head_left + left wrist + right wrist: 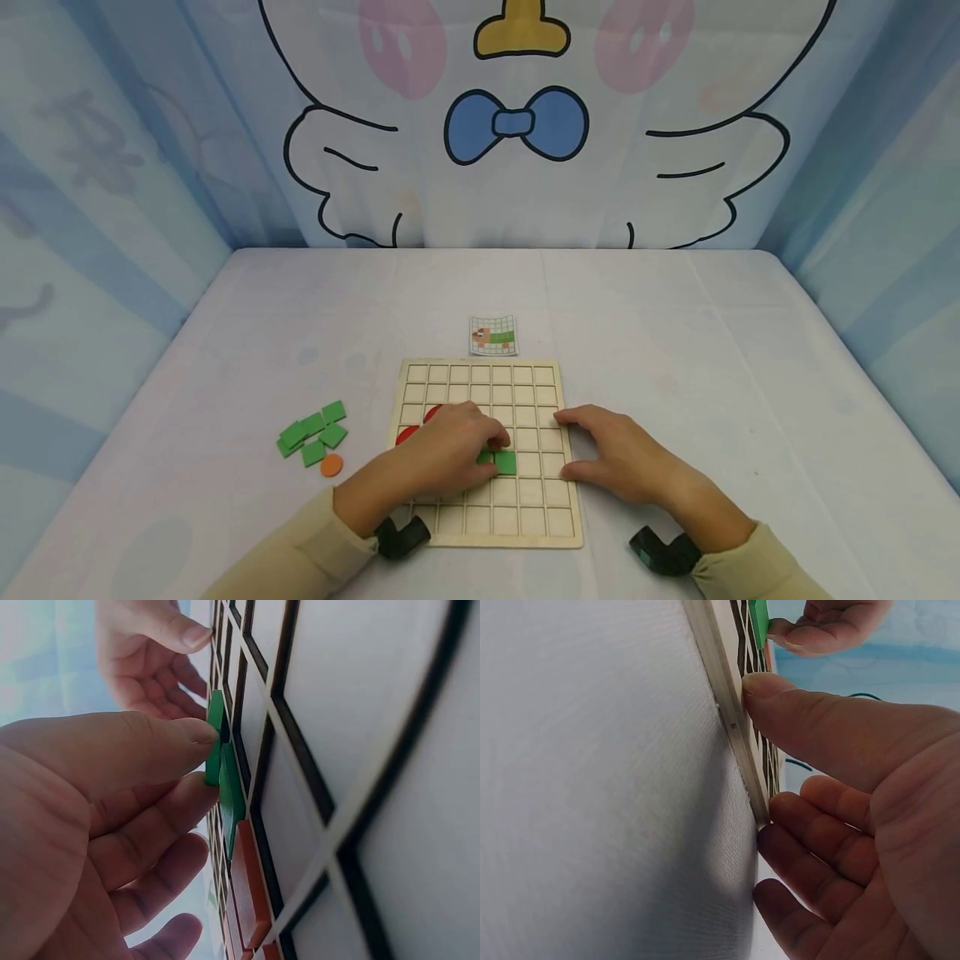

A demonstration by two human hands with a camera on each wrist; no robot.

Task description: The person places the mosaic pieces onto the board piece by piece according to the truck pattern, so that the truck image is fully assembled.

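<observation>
My left hand is over the middle of a wooden grid board. Its thumb and a fingertip pinch a green square tile at the board's surface. A second green tile sits right beside it, followed by an orange piece in the left wrist view. Two red round pieces show partly past the left hand, which hides other cells. At the board's right edge, my right hand touches the rim with thumb and fingertips spread apart.
Several loose green tiles and an orange disc lie on the white tabletop left of the board. Behind the board is a small picture card with a gridded pattern. A printed curtain stands at the table's back.
</observation>
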